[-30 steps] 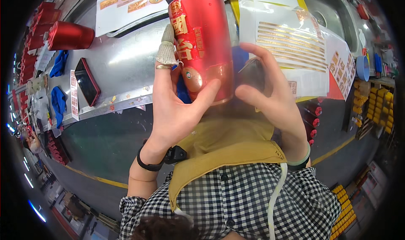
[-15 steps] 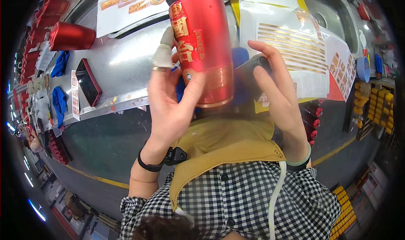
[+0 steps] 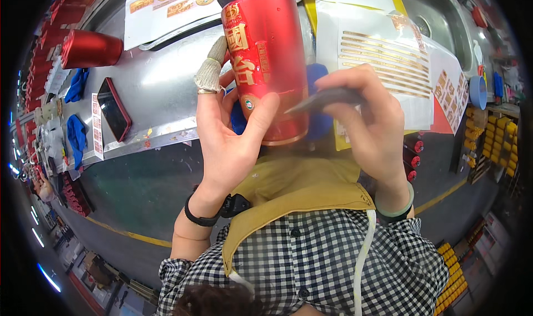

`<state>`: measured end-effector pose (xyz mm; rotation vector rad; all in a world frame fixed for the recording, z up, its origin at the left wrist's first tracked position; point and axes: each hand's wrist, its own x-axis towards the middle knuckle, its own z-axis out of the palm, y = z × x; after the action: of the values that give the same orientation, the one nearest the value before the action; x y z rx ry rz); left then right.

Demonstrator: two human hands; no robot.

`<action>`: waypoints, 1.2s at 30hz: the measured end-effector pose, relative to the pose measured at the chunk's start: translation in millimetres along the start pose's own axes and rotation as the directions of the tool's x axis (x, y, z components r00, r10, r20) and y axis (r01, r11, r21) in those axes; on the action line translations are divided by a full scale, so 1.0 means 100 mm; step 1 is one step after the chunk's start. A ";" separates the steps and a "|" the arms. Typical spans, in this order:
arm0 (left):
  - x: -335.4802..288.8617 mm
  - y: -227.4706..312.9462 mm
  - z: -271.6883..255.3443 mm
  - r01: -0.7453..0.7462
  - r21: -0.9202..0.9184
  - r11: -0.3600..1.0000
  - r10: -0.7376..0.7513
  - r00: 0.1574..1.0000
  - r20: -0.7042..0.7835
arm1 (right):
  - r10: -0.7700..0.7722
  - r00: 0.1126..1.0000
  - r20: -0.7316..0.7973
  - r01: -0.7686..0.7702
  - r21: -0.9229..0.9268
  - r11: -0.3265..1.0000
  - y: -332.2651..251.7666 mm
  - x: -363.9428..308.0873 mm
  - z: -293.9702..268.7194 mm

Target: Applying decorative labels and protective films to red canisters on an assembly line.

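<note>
A glossy red bottle (image 3: 286, 44) with gold characters and a gold-toned band low on its body lies tilted in my left hand (image 3: 227, 149). The thumb presses its lower side while the other fingers wrap round the left edge. Off-white fabric finger covers (image 3: 210, 74) sit on that hand, above a ring. My right hand (image 3: 375, 127) pinches a dark grey, flat tool (image 3: 327, 98) with a pointed end. Motion blurs the tool, so its exact kind is unclear. Its tip is at the bottle's lower band; whether it touches I cannot tell.
A metal sink counter (image 3: 166, 71) runs across the front. A phone (image 3: 115, 109), blue cloths (image 3: 76, 138) and a red cup-like container (image 3: 91, 49) lie to the left. To the right are a sheet of gold strips (image 3: 383, 55) and a blue bowl (image 3: 477, 91).
My right hand has turned and closed more tightly round the dark tool, swinging its tip left to the bottle. The left hand and bottle have barely shifted.
</note>
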<state>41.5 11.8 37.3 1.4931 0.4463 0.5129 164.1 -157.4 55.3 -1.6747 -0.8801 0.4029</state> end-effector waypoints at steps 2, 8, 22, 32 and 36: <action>0.00 -0.02 0.00 0.008 -0.018 1.000 -0.009 1.000 -0.007 | -0.119 0.993 0.008 0.118 -0.149 0.982 -0.08 0.09 0.01; -0.09 -0.01 0.05 0.045 -0.102 0.994 -0.055 0.994 -0.096 | -0.457 0.889 -0.021 0.400 -0.451 0.798 -0.16 0.24 0.01; -0.22 -0.36 -0.19 -0.515 0.657 0.550 0.552 0.815 0.176 | -0.451 0.892 -0.045 0.392 -0.422 0.817 -0.15 0.18 -0.04; -0.24 -0.44 -0.16 -0.513 0.558 0.652 0.560 0.822 0.101 | -0.497 0.819 0.287 0.570 -0.513 0.642 -0.27 -0.13 0.14; -0.30 -0.42 -0.14 -0.490 0.608 0.625 0.577 0.814 0.064 | -0.507 0.827 0.242 0.560 -0.424 0.712 -0.28 0.06 0.09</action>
<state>11.1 5.4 -5.7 2.2497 0.2631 1.0272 152.4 -144.5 79.7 -1.7398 -1.5967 -0.1517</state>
